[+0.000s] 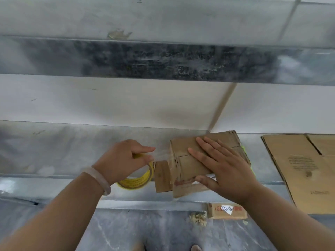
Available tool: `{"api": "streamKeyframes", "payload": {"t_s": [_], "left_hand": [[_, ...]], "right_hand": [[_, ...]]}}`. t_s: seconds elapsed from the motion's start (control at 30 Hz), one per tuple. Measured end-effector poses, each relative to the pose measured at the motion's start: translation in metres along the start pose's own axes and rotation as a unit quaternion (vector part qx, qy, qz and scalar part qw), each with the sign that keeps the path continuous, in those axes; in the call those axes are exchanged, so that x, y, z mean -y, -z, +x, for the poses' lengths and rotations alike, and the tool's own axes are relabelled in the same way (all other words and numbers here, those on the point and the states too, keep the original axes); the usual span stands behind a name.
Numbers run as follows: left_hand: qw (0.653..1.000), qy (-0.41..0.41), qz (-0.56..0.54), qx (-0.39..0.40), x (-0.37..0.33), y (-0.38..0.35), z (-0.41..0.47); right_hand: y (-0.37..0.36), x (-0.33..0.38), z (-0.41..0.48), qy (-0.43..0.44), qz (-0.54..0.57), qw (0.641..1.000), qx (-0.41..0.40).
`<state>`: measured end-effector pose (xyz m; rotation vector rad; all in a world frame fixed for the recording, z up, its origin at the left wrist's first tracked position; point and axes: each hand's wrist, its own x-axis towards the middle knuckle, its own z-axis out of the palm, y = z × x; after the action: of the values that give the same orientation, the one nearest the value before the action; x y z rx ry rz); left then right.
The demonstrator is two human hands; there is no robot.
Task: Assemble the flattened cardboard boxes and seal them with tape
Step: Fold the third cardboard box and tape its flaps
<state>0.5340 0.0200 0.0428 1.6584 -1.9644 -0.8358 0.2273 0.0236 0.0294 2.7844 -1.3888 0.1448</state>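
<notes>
A grey stone ledge (54, 151) runs beneath a white wall band (108, 102), with grey floor (145, 230) below. The small cardboard box (183, 165) sits at the ledge's front edge, the right hand (223, 165) pressed flat on top, fingers straight. The left hand (123, 158) grips the yellow tape roll (137, 182) just left of it — clear tape stretches to the box. The ledge runs on leftward; flattened cardboard (304, 171) lies apart, right.
</notes>
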Motion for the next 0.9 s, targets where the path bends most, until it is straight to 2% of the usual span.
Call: {"api": "streamKeyframes", "payload": {"t_s": [0.1,0.2,0.4,0.57,0.9], "left_hand": [[0.997,-0.014,0.059,0.041,-0.007,0.017,0.012],[0.992,-0.043,0.109,0.045,-0.015,0.029,0.023],[0.987,-0.057,0.137,0.055,-0.022,0.036,0.028],[0.989,-0.046,0.123,0.072,-0.013,0.026,0.018],[0.996,0.012,0.064,0.066,0.008,-0.004,0.011]], "right_hand": [[0.0,0.001,-0.001,-0.001,0.0,1.0,-0.003],[0.0,0.002,0.0,-0.001,0.004,1.0,-0.005],[-0.001,0.001,-0.001,0.0,0.005,1.0,-0.015],[-0.003,-0.001,-0.001,0.005,0.004,1.0,-0.023],[0.001,0.0,0.001,-0.008,0.016,1.0,0.01]]}}
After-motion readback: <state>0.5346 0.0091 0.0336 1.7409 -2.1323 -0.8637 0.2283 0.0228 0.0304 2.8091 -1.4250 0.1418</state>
